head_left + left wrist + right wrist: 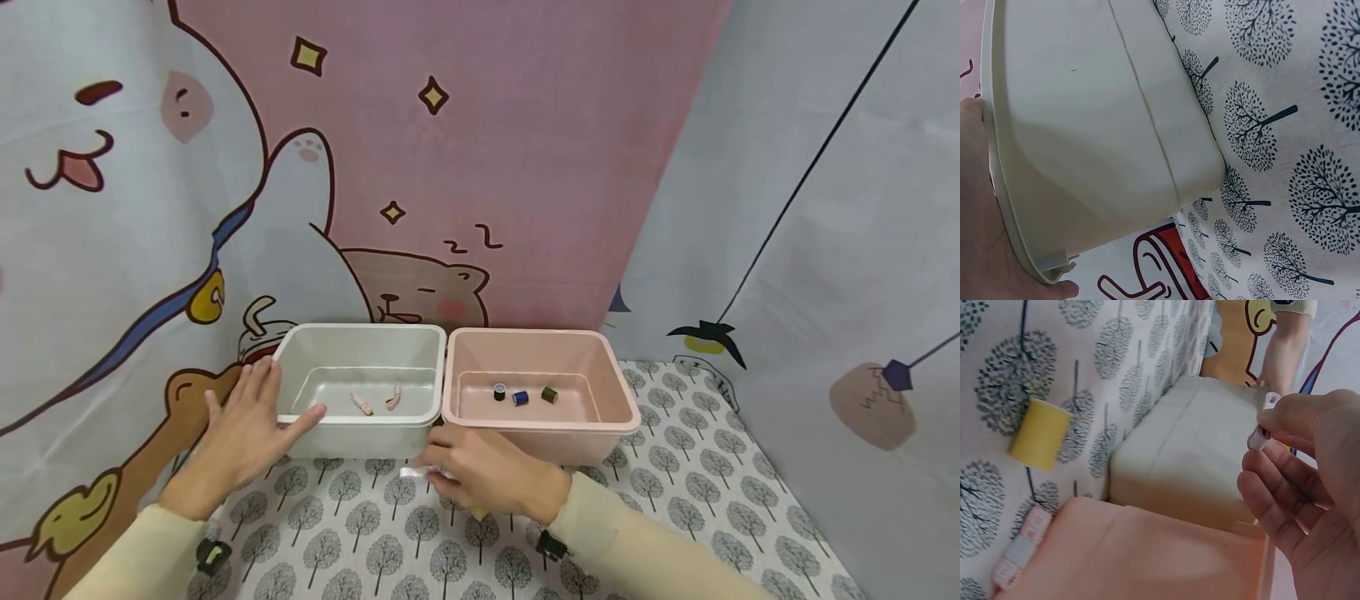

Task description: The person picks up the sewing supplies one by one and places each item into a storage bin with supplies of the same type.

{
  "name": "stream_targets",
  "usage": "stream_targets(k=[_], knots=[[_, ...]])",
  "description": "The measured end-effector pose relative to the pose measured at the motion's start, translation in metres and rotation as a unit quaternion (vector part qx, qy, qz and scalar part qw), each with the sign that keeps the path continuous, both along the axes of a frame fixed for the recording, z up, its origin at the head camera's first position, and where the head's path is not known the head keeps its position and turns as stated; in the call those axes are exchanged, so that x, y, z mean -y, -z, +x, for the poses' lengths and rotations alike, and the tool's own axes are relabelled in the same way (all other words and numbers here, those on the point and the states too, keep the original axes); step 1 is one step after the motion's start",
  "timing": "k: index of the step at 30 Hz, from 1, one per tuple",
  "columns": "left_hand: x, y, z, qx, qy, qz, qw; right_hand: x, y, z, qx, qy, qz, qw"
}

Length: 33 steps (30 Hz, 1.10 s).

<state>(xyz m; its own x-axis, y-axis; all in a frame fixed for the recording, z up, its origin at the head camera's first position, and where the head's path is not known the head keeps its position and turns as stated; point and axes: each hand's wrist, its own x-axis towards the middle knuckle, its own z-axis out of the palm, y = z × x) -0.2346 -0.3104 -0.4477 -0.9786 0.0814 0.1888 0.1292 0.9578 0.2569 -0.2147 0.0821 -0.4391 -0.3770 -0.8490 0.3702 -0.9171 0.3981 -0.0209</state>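
My left hand point(243, 433) lies against the near left corner of the white bin point(360, 439), fingers extended along its left side and thumb over the front rim. Between thumb and fingertips, my right hand point(491, 471) pinches a small rolled tape measure point(1263, 422), whitish with purplish edges, in front of where the two bins meet. Two pinkish strips, one a folded piece point(362, 404) and one a curved piece point(393, 397), lie inside the white bin. On the cloth below the right hand are a yellow thread spool point(1041, 434) and a banded pink-and-white strip point(1022, 547).
Beside the white bin stands a pink bin point(525, 442) holding a dark spool point(499, 392), a blue spool point(521, 398) and a green spool point(549, 394). Tree-print cloth point(675, 467) covers the table. A cartoon-printed curtain point(525, 167) hangs right behind the bins.
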Motion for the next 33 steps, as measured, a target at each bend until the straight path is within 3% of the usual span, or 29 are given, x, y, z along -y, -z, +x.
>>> stream_targets(k=[12,20,33], knots=[[-0.002,0.0,0.0,-0.005,0.001,0.003,1.0,0.008,-0.021,-0.005,-0.006,-0.012,-0.022,1.0],[-0.002,0.001,-0.001,-0.007,-0.001,-0.002,1.0,0.013,-0.03,-0.014,-0.012,0.003,-0.024,1.0],[0.0,0.001,0.001,-0.004,0.0,-0.007,1.0,0.017,-0.049,-0.037,0.029,0.001,-0.044,0.999]])
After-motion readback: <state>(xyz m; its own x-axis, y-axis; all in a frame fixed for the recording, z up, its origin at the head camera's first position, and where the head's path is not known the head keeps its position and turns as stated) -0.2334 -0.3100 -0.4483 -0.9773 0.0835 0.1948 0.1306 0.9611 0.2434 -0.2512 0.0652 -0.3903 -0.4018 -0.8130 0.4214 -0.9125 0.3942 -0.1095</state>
